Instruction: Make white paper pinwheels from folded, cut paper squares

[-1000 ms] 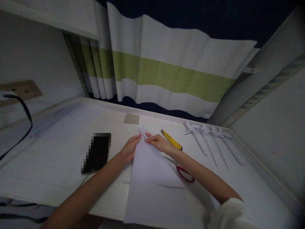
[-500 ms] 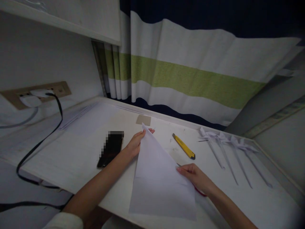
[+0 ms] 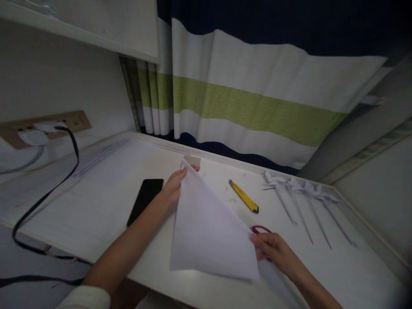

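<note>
A white sheet of paper (image 3: 212,231) with a slanting upper-right edge is held between my two hands over the front of the desk. My left hand (image 3: 175,182) pinches its pointed top corner. Lower down, the fingers of my right hand (image 3: 272,249) close on the paper's right edge. A red scissors handle (image 3: 261,228) shows just beyond those fingers; the rest of the scissors is hidden, and whether my hand touches them I cannot tell. Past the paper lies a yellow utility knife (image 3: 243,196). Partly behind my left forearm is a black phone (image 3: 144,199).
Several folded paper pieces with long thin rods (image 3: 304,189) lie along the right side of the white desk (image 3: 96,214). A small beige card (image 3: 195,160) is near the back edge. Left, a black cable (image 3: 48,197) hangs from a wall socket (image 3: 75,120). A striped curtain (image 3: 241,98) hangs behind.
My right hand has shifted down and right along the paper's edge. The scissors' red handle now shows above that hand instead of below it. My left hand keeps the top corner.
</note>
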Demonstrator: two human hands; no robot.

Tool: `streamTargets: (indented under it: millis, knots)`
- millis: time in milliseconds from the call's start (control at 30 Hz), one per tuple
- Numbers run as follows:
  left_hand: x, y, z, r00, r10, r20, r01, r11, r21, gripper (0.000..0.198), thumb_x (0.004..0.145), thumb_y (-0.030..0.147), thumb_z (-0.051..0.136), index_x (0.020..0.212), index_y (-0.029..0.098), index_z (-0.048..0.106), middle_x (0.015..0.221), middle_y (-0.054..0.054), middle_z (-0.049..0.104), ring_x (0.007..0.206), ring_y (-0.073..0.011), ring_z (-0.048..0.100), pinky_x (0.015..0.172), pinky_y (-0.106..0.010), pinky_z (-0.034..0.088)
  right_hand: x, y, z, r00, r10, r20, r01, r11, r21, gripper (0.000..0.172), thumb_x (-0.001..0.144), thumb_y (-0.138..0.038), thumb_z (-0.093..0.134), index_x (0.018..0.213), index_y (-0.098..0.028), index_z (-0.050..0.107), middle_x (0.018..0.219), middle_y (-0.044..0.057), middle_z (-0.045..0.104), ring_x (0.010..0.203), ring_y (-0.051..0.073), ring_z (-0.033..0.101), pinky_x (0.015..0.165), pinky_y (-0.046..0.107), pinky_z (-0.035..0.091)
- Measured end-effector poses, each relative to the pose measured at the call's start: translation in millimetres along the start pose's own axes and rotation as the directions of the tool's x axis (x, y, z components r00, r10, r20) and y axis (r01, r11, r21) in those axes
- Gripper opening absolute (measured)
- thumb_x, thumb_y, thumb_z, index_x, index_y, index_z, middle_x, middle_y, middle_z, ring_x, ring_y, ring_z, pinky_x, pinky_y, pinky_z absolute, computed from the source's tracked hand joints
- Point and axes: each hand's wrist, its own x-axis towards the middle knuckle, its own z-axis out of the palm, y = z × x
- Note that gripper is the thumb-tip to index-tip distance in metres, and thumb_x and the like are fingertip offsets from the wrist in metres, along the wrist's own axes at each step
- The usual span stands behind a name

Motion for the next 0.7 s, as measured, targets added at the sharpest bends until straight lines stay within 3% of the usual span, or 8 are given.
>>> streamTargets:
  millis: [100,200,267,333,400,467,600,700]
  knots:
    - [4,15,-7.7,0.998,0.060,-0.016,-0.060,0.998,-0.001,0.021,0.083,0.016,0.041,0.088,0.011,0.061,0.085,-0.006,0.068,0.071,-0.0126,0.062,0.068,-0.022,0.049,-6,4,-18,0.992,0.049,-0.115,-0.050,0.999,-0.007,0.045,0.065,-0.058,0.051,0.059,-0.013,0.057,0.047,0.002,0.057,0.045,0.013,0.053,0.050,0.026,0.044]
    - [2,12,-5.0,1.000,0.017,0.025,-0.018,0.999,0.041,0.021,0.082,0.014,0.042,0.087,0.007,0.062,0.086,-0.010,0.067,0.073,-0.0144,0.062,0.069,-0.024,0.049,-7,-11,-34,0.940,-0.079,-0.332,0.032,0.989,-0.144,0.042,0.070,-0.053,0.049,0.069,-0.014,0.062,0.066,0.008,0.065,0.063,0.019,0.060,0.060,0.029,0.047]
    - [-2,1,3.7,0.998,-0.014,0.059,0.010,0.997,0.077,0.021,0.082,0.015,0.044,0.088,0.007,0.062,0.090,-0.012,0.066,0.076,-0.0154,0.062,0.071,-0.024,0.049,-3,-31,-36,0.904,-0.199,-0.378,0.100,0.959,-0.265,0.038,0.073,-0.050,0.047,0.078,-0.016,0.062,0.083,0.010,0.065,0.076,0.021,0.060,0.065,0.031,0.048]
    - [-6,-11,14.7,0.996,-0.021,0.085,0.011,0.994,0.113,0.021,0.082,0.016,0.045,0.091,0.009,0.062,0.095,-0.012,0.065,0.082,-0.0160,0.061,0.075,-0.024,0.048,7,-51,-29,0.890,-0.308,-0.338,0.175,0.913,-0.369,0.034,0.074,-0.046,0.047,0.090,-0.019,0.060,0.097,0.009,0.062,0.084,0.022,0.058,0.067,0.031,0.047]
    - [-10,-20,24.1,0.995,-0.010,0.103,-0.006,0.987,0.159,0.022,0.082,0.019,0.044,0.094,0.010,0.061,0.098,-0.012,0.064,0.086,-0.0170,0.060,0.077,-0.026,0.048,21,-66,-16,0.913,-0.352,-0.207,0.246,0.879,-0.408,0.031,0.077,-0.042,0.045,0.095,-0.019,0.057,0.101,0.008,0.060,0.084,0.020,0.057,0.067,0.029,0.046]
    - [-13,-25,28.9,0.994,0.015,0.109,-0.039,0.975,0.219,0.025,0.083,0.021,0.043,0.097,0.009,0.060,0.098,-0.013,0.064,0.088,-0.0188,0.059,0.078,-0.028,0.048,39,-72,-3,0.932,-0.356,-0.065,0.300,0.860,-0.413,0.027,0.077,-0.038,0.045,0.087,-0.017,0.059,0.089,0.007,0.063,0.077,0.018,0.058,0.061,0.026,0.045]
    - [-16,-23,23.9,0.987,0.142,0.069,-0.158,0.912,0.379,0.030,0.083,0.024,0.042,0.104,0.008,0.055,0.105,-0.016,0.059,0.098,-0.0232,0.054,0.083,-0.036,0.044,68,-68,4,0.942,-0.337,-0.010,0.300,0.851,-0.431,0.027,0.076,-0.035,0.047,0.064,-0.013,0.058,0.055,0.002,0.056,0.049,0.013,0.052,0.043,0.021,0.036]
    - [-22,-13,19.7,0.935,0.353,-0.004,-0.303,0.808,0.506,0.046,0.076,0.020,0.053,0.120,0.017,0.040,0.130,-0.011,0.037,0.120,-0.0222,0.032,0.098,-0.039,0.028,77,-67,-3,0.941,-0.339,0.000,0.300,0.831,-0.468,0.026,0.076,-0.032,0.046,0.063,-0.013,0.057,0.051,0.001,0.052,0.044,0.011,0.048,0.040,0.020,0.032]
